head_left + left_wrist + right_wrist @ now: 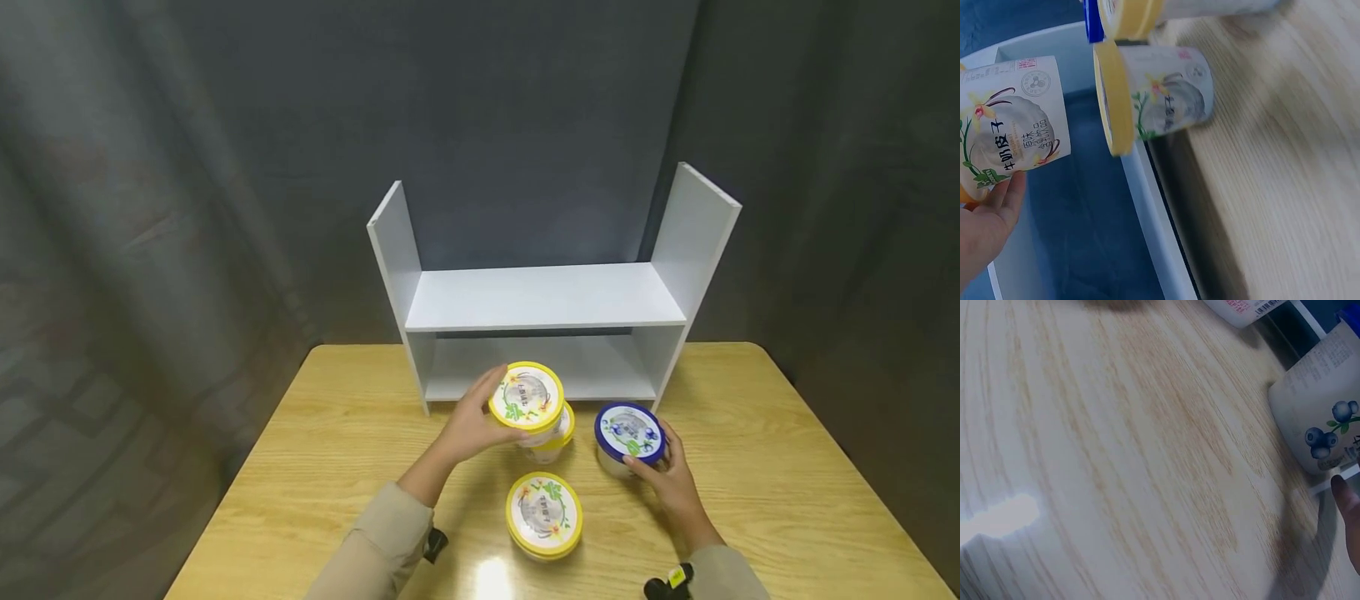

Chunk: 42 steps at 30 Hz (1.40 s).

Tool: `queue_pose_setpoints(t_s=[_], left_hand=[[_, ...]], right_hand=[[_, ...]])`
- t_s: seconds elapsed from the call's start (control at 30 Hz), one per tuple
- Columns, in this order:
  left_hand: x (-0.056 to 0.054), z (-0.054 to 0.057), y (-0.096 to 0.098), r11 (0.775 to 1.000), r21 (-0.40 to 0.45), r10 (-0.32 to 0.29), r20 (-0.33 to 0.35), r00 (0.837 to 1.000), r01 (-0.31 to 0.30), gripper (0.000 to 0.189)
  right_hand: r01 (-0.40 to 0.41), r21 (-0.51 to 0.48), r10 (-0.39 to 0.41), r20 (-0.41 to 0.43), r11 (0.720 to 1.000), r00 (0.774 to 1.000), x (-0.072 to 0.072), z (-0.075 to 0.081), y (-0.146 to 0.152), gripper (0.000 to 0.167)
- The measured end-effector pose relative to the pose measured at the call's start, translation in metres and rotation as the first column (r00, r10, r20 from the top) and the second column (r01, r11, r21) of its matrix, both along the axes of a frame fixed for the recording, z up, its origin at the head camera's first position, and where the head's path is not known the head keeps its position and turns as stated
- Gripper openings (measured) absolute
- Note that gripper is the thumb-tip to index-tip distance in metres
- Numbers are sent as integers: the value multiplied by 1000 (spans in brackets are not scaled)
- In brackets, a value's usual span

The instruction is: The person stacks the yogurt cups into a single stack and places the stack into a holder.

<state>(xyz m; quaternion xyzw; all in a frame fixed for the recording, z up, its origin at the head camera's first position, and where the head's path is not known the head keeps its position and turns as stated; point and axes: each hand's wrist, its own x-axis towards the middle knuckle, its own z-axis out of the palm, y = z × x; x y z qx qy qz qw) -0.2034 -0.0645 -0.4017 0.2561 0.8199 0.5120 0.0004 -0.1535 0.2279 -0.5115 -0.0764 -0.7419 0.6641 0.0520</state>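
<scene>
A round white tub with a yellow-rimmed lid (527, 398) was gripped by the bare left hand (475, 423), with its thumb on the near side. The tub was held up over the light brown wooden table (360, 433), in front of the white two-board shelf (547, 297). A round white tub with a dark blue-rimmed lid (630, 433) was gripped by the bare right hand (671, 479); whether its base was off the table could not be told.

So the step in hand was judged to be the handling of two tubs at once. For the next move, it was thought, both grips had to be kept firm and both tubs level. The second round white, yellow-rimmed tub (551, 451), partly hidden behind the lifted one, could easily be bumped. A third round white, yellow-rimmed tub (544, 517) was seen upright nearer the front, apart from both hands.

On the side of the lifted tub, orange and yellow flowers, green leaves, a round grey shape and dark writing were printed. Plump blueberries with little green leaves were printed on the blue-rimmed one. Lids were seen on all four tubs.
</scene>
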Motion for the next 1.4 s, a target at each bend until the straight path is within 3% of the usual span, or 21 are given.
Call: queue_pose_setpoints(t_s=[0.17,0.37,0.57,0.9,1.4], left_hand=[[-5,4,17,999,-35,-30,10,999,31,95],[-13,7,36,999,-26,-39,75,996,41,94],[-21,10,57,996,-92,-8,116,993,19,95],[-28,6,92,981,-180,-53,117,992,74,97],[-27,4,132,964,-226,-118,110,987,140,99]], right_hand=[[12,9,-12,33,1000,999,-1,1,-1,90],[-7,28,7,-19,1000,1000,-4,0,1,87],[-16,37,16,-22,999,1000,-6,0,4,87],[9,42,-10,22,999,1000,-3,3,3,89],[1,36,-3,32,999,999,-1,1,4,89]])
